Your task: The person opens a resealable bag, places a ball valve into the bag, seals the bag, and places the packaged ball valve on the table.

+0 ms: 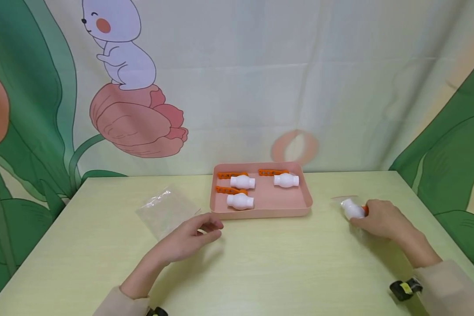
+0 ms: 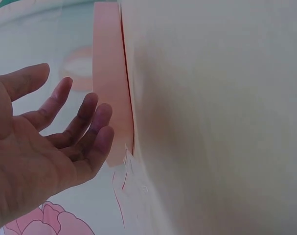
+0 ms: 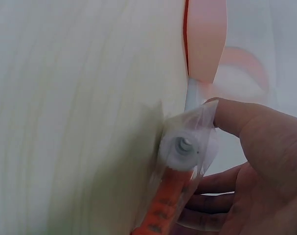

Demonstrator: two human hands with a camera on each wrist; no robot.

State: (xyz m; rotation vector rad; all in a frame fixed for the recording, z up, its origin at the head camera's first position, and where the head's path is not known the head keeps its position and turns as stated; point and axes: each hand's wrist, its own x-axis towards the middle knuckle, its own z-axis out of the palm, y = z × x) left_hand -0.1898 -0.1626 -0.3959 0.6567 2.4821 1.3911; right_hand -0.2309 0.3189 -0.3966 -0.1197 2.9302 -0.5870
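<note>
My right hand (image 1: 383,218) grips a white ball valve (image 1: 353,209) with an orange handle (image 3: 164,200), bagged in clear plastic (image 3: 207,115), at the table's right side. In the right wrist view the thumb presses the bag's edge while the fingers curl behind it. My left hand (image 1: 191,237) hovers with loosely bent fingers and holds nothing, just in front of the pink tray's left corner. Inside that pink tray (image 1: 278,213) lie three more white valves with orange handles: one front left (image 1: 240,201), one back left (image 1: 242,181) and one back right (image 1: 286,180).
A flat clear plastic bag (image 1: 167,210) lies left of the tray, partly behind my left hand. The pale wooden table (image 1: 276,267) ends at a printed curtain (image 1: 237,101) with a cartoon animal and flowers.
</note>
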